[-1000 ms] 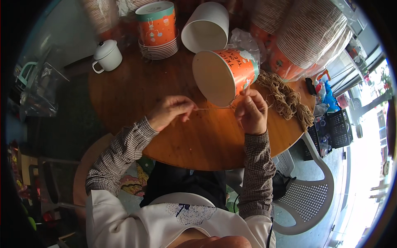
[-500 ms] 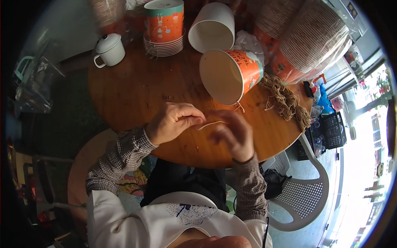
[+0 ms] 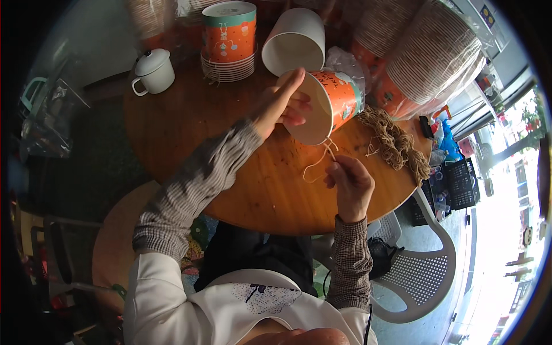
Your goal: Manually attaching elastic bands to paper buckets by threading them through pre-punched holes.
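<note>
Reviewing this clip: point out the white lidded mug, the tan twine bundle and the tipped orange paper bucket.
White lidded mug (image 3: 157, 78): head view, on its body.
Tan twine bundle (image 3: 392, 140): head view, on its middle strands.
Tipped orange paper bucket (image 3: 344, 99): head view, on its printed outer wall.

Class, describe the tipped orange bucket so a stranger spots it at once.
On the wooden table, beyond the right hand, an orange bucket lies on its side, mouth facing left. Unlike the neighbouring buckets, it shows a pale cord at its rim.

two hands (image 3: 353, 183); two tipped buckets (image 3: 343, 102); one twine heap (image 3: 395, 142); one mug (image 3: 154, 75).
</note>
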Motion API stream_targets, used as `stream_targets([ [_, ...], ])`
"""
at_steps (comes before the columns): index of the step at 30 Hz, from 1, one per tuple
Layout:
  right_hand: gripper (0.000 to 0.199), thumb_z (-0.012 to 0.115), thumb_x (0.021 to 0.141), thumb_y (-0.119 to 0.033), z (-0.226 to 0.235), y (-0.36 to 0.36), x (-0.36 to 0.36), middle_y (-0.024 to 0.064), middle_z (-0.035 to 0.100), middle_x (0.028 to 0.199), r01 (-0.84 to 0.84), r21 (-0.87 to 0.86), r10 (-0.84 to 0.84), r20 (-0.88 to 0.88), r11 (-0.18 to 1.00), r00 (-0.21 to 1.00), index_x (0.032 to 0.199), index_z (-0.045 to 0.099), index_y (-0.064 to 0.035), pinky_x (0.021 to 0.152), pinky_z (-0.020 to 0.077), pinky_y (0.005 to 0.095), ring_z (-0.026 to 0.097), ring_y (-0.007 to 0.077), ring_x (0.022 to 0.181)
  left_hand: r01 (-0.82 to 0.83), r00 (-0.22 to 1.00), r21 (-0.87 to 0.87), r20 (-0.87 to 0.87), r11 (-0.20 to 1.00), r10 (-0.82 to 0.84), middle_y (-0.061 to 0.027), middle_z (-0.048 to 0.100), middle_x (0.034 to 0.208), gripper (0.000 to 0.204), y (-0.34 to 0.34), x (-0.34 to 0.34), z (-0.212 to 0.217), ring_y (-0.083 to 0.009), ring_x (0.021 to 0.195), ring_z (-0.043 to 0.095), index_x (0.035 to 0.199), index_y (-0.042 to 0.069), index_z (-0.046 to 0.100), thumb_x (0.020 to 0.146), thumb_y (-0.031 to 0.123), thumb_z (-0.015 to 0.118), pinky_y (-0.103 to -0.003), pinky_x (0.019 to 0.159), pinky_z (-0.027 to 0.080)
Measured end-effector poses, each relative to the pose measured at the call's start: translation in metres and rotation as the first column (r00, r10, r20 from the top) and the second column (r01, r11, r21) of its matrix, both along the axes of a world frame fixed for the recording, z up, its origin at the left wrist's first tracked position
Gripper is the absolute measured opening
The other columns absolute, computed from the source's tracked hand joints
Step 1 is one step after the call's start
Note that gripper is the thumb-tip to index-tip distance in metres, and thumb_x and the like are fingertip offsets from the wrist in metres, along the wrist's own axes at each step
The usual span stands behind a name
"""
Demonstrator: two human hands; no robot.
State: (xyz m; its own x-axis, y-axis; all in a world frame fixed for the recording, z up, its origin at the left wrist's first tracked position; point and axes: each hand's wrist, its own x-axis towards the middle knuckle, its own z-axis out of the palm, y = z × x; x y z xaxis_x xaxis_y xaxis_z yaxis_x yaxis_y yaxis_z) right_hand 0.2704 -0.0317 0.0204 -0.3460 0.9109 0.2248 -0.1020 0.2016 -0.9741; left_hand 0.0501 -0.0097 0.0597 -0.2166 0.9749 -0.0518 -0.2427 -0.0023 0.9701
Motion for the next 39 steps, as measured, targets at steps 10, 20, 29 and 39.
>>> stream_targets([
  [10, 0.010, 0.063, 0.088, -0.003, 0.014, 0.035, 0.024, 0.0006, 0.059, 0.069, 0.164, 0.043, -0.154, -0.174, 0.986, 0.973, 0.095, 0.064, 0.0037, 0.049, 0.0398, 0.0191, 0.050, 0.0049, 0.055, 0.042, 0.429, 0.478, -0.802, 0.878, 0.416, -0.0208, 0.057, 0.062, 0.019, 0.023, 0.013, -0.040, -0.0340, 0.061, 0.061, 0.078, 0.001, 0.060, 0.080, 0.020, 0.060, -0.046, 0.058, 0.046],
  [20, 0.011, 0.065, 0.088, -0.011, 0.022, 0.087, -0.037, 0.0024, 0.064, 0.073, -0.272, -0.043, 0.268, -0.090, 0.961, 0.959, 0.090, 0.065, -0.0007, 0.045, 0.0421, 0.0191, 0.057, 0.0068, 0.054, 0.199, 0.405, 0.372, -0.874, 0.907, 0.270, -0.0177, 0.058, 0.111, 0.040, -0.046, -0.047, -0.081, -0.0326, 0.104, 0.057, 0.117, 0.000, 0.054, 0.078, 0.004, 0.062, -0.039, 0.091, 0.047],
  [29, 0.009, 0.064, 0.088, -0.008, 0.016, 0.082, -0.078, 0.0020, 0.063, 0.073, -0.358, 0.050, 0.359, -0.020, 0.932, 0.933, 0.091, 0.064, 0.0005, 0.050, 0.0456, 0.0199, 0.057, 0.0059, 0.058, 0.098, 0.425, 0.323, -0.869, 0.941, 0.254, -0.0144, 0.063, 0.096, 0.031, -0.039, -0.062, -0.074, -0.0241, 0.087, 0.061, 0.103, 0.000, 0.058, 0.082, 0.020, 0.068, -0.033, 0.075, 0.048],
  [39, 0.013, 0.067, 0.079, 0.001, 0.009, 0.061, -0.079, 0.0068, 0.060, 0.075, -0.227, 0.599, 0.161, 0.163, 0.768, 0.973, 0.091, 0.064, -0.0035, 0.053, 0.0463, 0.0242, 0.059, 0.0144, 0.059, -0.105, 0.699, 0.468, -0.593, 0.878, 0.400, -0.0032, 0.051, 0.067, 0.035, -0.066, -0.020, -0.039, -0.0113, 0.061, 0.048, 0.079, 0.001, 0.055, 0.098, 0.029, 0.048, -0.026, 0.056, 0.038],
])
